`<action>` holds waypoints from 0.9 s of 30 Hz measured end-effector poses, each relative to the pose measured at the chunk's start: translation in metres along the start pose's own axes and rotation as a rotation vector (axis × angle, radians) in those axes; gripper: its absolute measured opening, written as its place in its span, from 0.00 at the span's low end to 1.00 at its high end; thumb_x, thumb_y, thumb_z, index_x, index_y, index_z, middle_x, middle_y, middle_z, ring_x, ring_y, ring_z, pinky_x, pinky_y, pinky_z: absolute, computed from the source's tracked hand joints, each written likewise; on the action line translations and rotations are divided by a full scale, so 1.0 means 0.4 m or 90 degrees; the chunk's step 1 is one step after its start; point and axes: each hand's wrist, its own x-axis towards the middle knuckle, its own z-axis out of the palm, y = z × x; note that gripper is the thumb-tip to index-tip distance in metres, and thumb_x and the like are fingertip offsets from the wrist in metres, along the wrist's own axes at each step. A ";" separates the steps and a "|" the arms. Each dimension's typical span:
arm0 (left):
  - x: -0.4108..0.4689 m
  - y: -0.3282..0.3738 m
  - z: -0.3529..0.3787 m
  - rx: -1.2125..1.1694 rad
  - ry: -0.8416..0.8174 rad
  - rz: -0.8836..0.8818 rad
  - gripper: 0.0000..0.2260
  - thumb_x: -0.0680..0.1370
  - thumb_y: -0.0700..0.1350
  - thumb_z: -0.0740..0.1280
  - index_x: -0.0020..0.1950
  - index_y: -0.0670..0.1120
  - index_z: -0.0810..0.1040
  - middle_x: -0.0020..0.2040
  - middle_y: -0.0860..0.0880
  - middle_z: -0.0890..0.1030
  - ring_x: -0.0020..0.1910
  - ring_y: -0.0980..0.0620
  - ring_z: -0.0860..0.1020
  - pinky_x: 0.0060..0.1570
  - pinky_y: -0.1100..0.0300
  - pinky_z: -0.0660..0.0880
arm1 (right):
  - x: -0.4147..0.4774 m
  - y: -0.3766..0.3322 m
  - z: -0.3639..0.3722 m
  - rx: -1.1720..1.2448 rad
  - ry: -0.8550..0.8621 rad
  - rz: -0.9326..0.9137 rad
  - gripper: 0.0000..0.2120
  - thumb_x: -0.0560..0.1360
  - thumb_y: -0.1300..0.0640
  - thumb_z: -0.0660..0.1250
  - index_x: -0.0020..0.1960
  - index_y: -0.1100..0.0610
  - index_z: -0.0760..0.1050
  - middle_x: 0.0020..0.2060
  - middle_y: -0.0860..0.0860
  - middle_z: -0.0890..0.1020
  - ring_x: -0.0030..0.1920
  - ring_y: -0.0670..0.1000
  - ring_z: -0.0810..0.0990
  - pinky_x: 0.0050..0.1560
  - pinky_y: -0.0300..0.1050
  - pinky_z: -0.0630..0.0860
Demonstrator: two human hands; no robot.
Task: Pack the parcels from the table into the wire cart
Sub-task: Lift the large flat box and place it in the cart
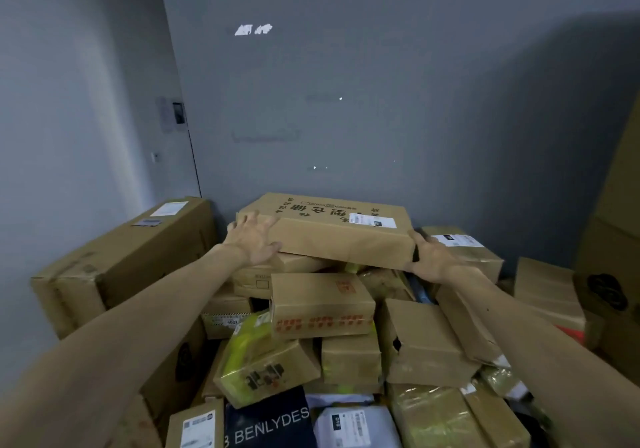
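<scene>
Head view looks across a deep heap of parcels stacked against a grey wall [346, 101]. No wire cart shows anywhere in the frame, and the tabletop is buried under the heap, so I cannot tell how many parcels are already packed. Judging from the size of the pile, most of the task looks to be still ahead. Cartons lie several layers thick from the bottom edge of the frame up to its middle.

The parcel in hand is the flat carton [332, 236], which lies on top of the pile at the centre of the frame. It has a white label near its right end and tilts slightly down toward the camera. It rests on the parcels beneath and does not look lifted clear.

The left grip [254, 239] clasps the carton's left end. Its fingers are spread wide over the top corner and the thumb lies along the lower front edge. The right grip [433, 257] grasps the right end, with its fingers curled round that edge. Both are therefore grasping the same carton, one at each end, which suits a two-handed lift.

Below it sit a red-printed carton [322, 305] and a yellow-taped parcel [263, 361]. A long box [131, 257] stands at the left.
</scene>
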 end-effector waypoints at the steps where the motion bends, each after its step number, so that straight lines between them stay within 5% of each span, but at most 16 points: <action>1: 0.022 -0.015 0.003 0.001 -0.001 -0.003 0.30 0.80 0.58 0.62 0.79 0.56 0.56 0.79 0.39 0.55 0.77 0.37 0.56 0.74 0.39 0.56 | 0.027 -0.002 0.008 0.000 -0.001 -0.001 0.43 0.71 0.46 0.68 0.77 0.43 0.46 0.67 0.61 0.68 0.64 0.64 0.71 0.65 0.60 0.71; 6: 0.143 -0.103 0.029 0.012 -0.016 -0.014 0.30 0.80 0.60 0.61 0.80 0.57 0.54 0.77 0.37 0.56 0.76 0.36 0.57 0.73 0.39 0.57 | 0.108 -0.029 0.033 -0.011 0.034 0.006 0.45 0.70 0.45 0.69 0.77 0.41 0.44 0.61 0.60 0.73 0.59 0.64 0.75 0.61 0.60 0.74; 15: 0.368 -0.266 0.105 -0.034 -0.079 0.009 0.36 0.78 0.66 0.62 0.80 0.61 0.47 0.77 0.38 0.54 0.76 0.36 0.55 0.73 0.38 0.55 | 0.264 -0.070 0.064 -0.051 0.042 0.094 0.40 0.74 0.40 0.68 0.77 0.41 0.47 0.69 0.62 0.70 0.68 0.64 0.69 0.66 0.60 0.69; 21: 0.471 -0.327 0.154 -0.099 -0.165 0.051 0.41 0.73 0.68 0.67 0.79 0.62 0.47 0.76 0.39 0.58 0.75 0.36 0.58 0.73 0.36 0.57 | 0.325 -0.048 0.101 -0.038 0.037 0.171 0.48 0.69 0.34 0.70 0.78 0.39 0.45 0.76 0.59 0.61 0.74 0.66 0.60 0.71 0.63 0.63; 27: 0.520 -0.348 0.170 -0.222 -0.238 0.069 0.43 0.73 0.62 0.72 0.80 0.60 0.49 0.79 0.45 0.57 0.76 0.41 0.59 0.74 0.47 0.60 | 0.318 -0.015 0.085 0.066 -0.048 0.155 0.48 0.72 0.42 0.74 0.79 0.42 0.45 0.74 0.57 0.63 0.72 0.60 0.65 0.70 0.51 0.62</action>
